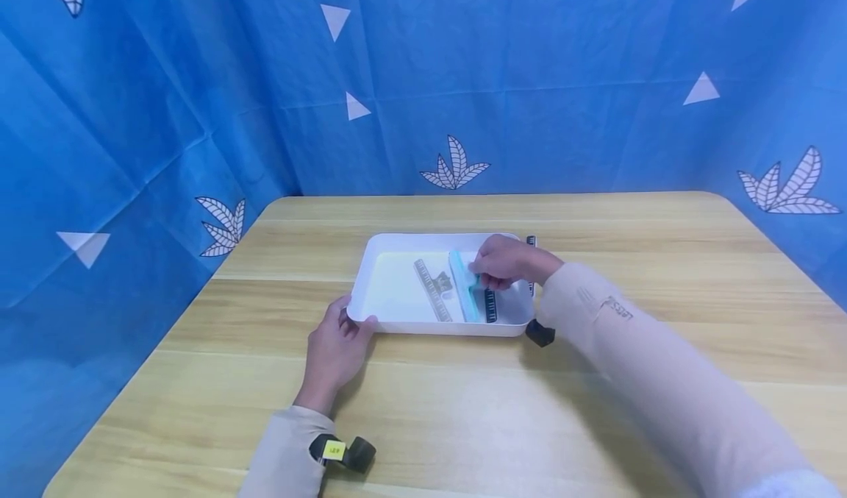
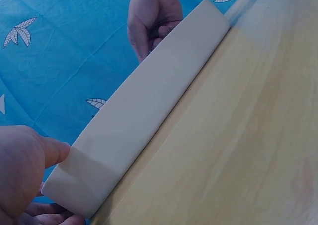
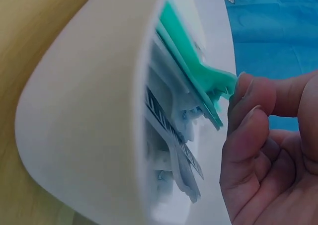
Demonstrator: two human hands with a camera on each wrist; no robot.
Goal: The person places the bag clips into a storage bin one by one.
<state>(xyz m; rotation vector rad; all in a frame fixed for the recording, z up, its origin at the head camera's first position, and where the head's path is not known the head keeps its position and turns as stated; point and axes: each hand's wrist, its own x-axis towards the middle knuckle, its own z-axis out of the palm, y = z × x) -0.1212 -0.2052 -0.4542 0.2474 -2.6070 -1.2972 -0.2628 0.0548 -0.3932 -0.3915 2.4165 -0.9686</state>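
A white tray (image 1: 410, 327) lies on the table with several long clips in it. My right hand (image 1: 501, 262) pinches the tab of a turquoise-green clip (image 1: 465, 288) between thumb and fingers; the right wrist view shows this green clip (image 3: 186, 48) above paler clips. A grey clip with a piano-key pattern (image 1: 433, 290) lies to its left. To its right, a black-and-white keyed clip (image 1: 490, 307) is partly hidden by my hand. My left hand (image 1: 337, 347) grips the tray's near left corner, thumb against the near wall (image 2: 144, 106).
Beside the tray's right rim, a black-and-white keyed strip (image 1: 531, 241) shows, partly covered by my right wrist. The wooden table (image 1: 463, 410) reaches back to a blue patterned curtain (image 1: 529, 115). A black wrist device (image 1: 344, 452) is on my left sleeve.
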